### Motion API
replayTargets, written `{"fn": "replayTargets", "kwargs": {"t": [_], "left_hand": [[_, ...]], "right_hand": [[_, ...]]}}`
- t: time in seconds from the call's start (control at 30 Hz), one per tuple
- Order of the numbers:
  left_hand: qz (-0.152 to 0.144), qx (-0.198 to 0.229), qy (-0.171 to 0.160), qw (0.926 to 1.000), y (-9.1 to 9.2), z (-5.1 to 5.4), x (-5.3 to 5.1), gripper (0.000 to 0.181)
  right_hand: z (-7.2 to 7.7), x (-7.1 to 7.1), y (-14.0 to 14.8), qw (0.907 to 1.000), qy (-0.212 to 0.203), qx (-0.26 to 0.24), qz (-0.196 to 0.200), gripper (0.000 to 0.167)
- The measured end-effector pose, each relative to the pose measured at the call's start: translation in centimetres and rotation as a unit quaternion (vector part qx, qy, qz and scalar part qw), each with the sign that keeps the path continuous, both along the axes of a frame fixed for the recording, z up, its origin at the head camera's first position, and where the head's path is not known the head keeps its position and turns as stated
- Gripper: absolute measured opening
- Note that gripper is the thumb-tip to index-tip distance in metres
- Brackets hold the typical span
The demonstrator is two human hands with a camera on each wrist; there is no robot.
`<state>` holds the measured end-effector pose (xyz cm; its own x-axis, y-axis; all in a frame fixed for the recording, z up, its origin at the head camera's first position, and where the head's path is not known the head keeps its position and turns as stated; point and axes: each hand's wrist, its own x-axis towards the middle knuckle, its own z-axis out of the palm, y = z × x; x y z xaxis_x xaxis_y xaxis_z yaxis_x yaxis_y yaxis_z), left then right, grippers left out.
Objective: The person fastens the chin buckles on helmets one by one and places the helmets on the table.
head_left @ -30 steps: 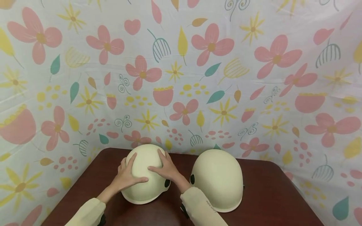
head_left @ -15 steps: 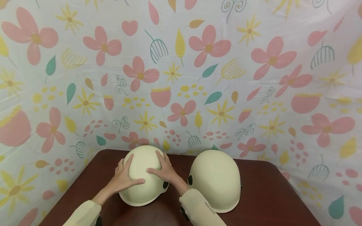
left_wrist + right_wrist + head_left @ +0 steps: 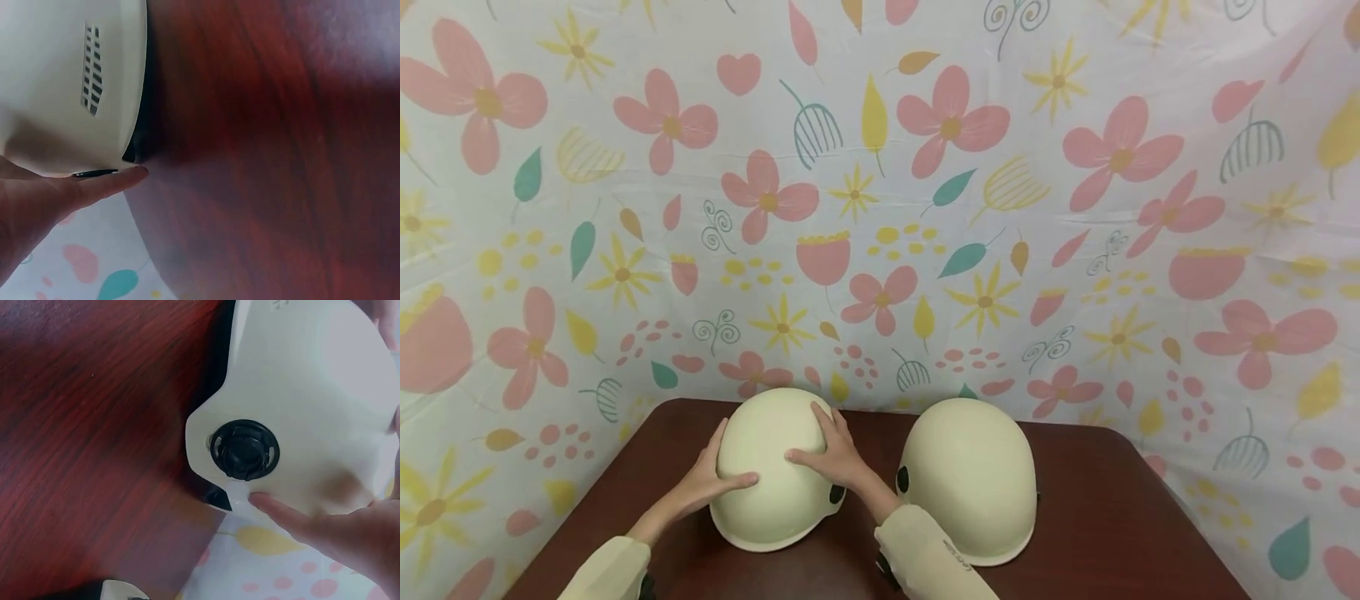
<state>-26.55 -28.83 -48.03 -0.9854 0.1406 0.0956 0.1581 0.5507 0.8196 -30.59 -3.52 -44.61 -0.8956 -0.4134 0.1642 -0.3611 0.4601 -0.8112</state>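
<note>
In the head view a cream helmet (image 3: 767, 517) sits dome up on the left half of the table. My left hand (image 3: 700, 482) rests along its left side, thumb laid across the front of the shell. Across its upper right lies my right hand (image 3: 841, 454), fingers spread and thumb toward the middle. The left wrist view shows a slotted vent (image 3: 92, 69) near the rim, with a finger reaching to the rim's corner. A round black fitting (image 3: 245, 450) stands out in the right wrist view, beside a fingertip of the right hand (image 3: 356, 537).
A second cream helmet (image 3: 973, 475) stands to the right, close to my right sleeve (image 3: 928, 550). Both rest on a dark reddish-brown table (image 3: 1112, 517). Behind the table hangs a white flower-patterned cloth (image 3: 880, 208).
My left hand has slid from the upper front of the helmet to its left side, its thumb moving left. The right hand keeps its place on the shell. The head view has shifted slightly.
</note>
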Motion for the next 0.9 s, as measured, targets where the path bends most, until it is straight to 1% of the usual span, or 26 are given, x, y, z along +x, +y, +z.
{"fn": "replayTargets", "kwargs": {"t": [0.07,0.2,0.33,0.47,0.6,0.77,0.9], "left_hand": [[0.001,0.013,0.0,0.9999,0.0,-0.2,0.0,0.116],[0.004,0.04,-0.006,0.9992,0.4,-0.4,-0.1,0.115],[0.01,0.051,-0.009,0.9986,0.7,-0.5,0.1,0.114],[0.014,0.049,-0.006,0.9987,0.8,-0.5,0.4,0.114],[0.014,0.043,0.003,0.999,0.9,-0.2,0.4,0.116],[0.006,0.044,0.024,0.9987,1.0,0.6,0.0,0.116],[0.006,0.037,0.023,0.999,1.0,1.0,0.1,0.115]], "right_hand": [[-0.1,0.0,0.0,1.0,0.003,-0.007,0.002,0.095],[-0.3,0.0,0.4,0.9999,0.006,-0.014,0.001,0.095],[-0.4,0.3,0.7,0.9999,0.003,-0.017,0.001,0.096],[-0.5,0.7,0.9,0.9997,0.004,-0.025,0.004,0.095],[-0.3,0.9,1.2,0.9995,0.009,-0.03,0.005,0.094],[-0.1,0.7,1.5,0.9992,0.008,-0.039,-0.001,0.093],[-0.1,0.7,1.7,0.9989,-0.004,-0.046,-0.007,0.092]]}}
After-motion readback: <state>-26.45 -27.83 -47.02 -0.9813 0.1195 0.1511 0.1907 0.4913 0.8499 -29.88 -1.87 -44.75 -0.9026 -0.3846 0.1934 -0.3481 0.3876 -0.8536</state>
